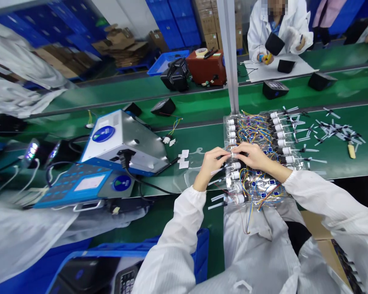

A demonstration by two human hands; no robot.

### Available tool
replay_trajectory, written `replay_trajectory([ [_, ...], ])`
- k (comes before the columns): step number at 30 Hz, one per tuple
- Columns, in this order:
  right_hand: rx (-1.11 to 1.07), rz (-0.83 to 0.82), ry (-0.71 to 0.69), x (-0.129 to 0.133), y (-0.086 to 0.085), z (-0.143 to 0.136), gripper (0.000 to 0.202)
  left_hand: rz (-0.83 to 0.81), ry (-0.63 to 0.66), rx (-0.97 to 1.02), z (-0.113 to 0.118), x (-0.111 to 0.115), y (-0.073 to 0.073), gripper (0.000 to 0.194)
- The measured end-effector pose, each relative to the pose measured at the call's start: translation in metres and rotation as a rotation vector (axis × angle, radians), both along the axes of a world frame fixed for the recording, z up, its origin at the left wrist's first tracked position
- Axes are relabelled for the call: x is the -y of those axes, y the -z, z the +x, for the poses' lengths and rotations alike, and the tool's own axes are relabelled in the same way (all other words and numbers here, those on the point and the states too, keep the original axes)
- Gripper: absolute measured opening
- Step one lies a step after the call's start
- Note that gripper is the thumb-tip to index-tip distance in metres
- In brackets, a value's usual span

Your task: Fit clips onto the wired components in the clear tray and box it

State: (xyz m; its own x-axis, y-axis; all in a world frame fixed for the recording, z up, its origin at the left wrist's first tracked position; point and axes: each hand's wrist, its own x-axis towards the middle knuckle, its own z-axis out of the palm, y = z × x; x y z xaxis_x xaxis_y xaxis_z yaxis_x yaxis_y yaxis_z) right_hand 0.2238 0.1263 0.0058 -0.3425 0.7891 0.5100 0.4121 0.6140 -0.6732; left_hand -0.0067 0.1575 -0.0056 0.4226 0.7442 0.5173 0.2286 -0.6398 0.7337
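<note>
My left hand (212, 162) is closed in a pinch at the left row of small white cylinders with wires. What lies between its fingertips is too small to make out. Facing it, my right hand (253, 156) pinches one white cylinder (233, 154), mostly covered by the fingers. The hands' fingertips nearly meet. Beneath them lies a clear plastic sheet (271, 201) bearing small blue boards (263, 195) and tangled coloured wires (253, 134). More white cylinders (281, 143) form a row on the right side, several with pale strips attached.
Loose black pieces with pale strips (337, 130) lie on the green bench (324, 157) at right, near a yellowish piece (351, 151). A silver-and-blue machine (123, 143) stands left. A metal post (229, 57) rises behind the sheet. Across the bench, another person (282, 30) handles black devices.
</note>
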Motion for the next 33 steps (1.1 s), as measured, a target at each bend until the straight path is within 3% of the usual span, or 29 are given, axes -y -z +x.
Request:
replay_trajectory([
  [4, -0.005, -0.018, 0.001, 0.0, -0.002, 0.0, 0.021, -0.032, 0.024, 0.024, 0.0, -0.003, 0.001, 0.013],
  [9, -0.019, -0.025, -0.004, -0.001, -0.004, 0.0, 0.021, -0.133, 0.05, -0.084, -0.009, -0.006, -0.008, 0.017],
  [13, -0.021, 0.022, -0.02, -0.001, -0.003, -0.001, 0.02, -0.232, -0.019, -0.107, -0.011, -0.004, -0.012, 0.022],
  [16, -0.014, 0.048, -0.038, 0.0, -0.001, -0.002, 0.019, -0.315, -0.032, -0.122, -0.011, -0.004, -0.011, 0.024],
  [22, 0.033, 0.063, -0.12, -0.003, 0.002, -0.001, 0.018, -0.416, 0.071, -0.113, -0.011, -0.013, -0.005, 0.027],
  [25, 0.114, 0.019, -0.097, -0.004, -0.002, -0.004, 0.019, -0.462, 0.068, -0.08, -0.01, -0.015, 0.0, 0.031],
  [27, 0.217, 0.013, -0.045, 0.0, -0.013, -0.006, 0.019, -0.431, 0.023, -0.089, -0.009, -0.014, 0.0, 0.032],
  [30, 0.341, 0.152, 0.021, 0.013, -0.049, 0.002, 0.031, -0.202, -0.011, -0.193, -0.012, -0.01, -0.007, 0.026],
  [33, 0.326, 0.277, 0.113, 0.028, -0.091, 0.049, 0.029, -0.028, 0.068, -0.329, -0.018, -0.007, -0.02, 0.025],
])
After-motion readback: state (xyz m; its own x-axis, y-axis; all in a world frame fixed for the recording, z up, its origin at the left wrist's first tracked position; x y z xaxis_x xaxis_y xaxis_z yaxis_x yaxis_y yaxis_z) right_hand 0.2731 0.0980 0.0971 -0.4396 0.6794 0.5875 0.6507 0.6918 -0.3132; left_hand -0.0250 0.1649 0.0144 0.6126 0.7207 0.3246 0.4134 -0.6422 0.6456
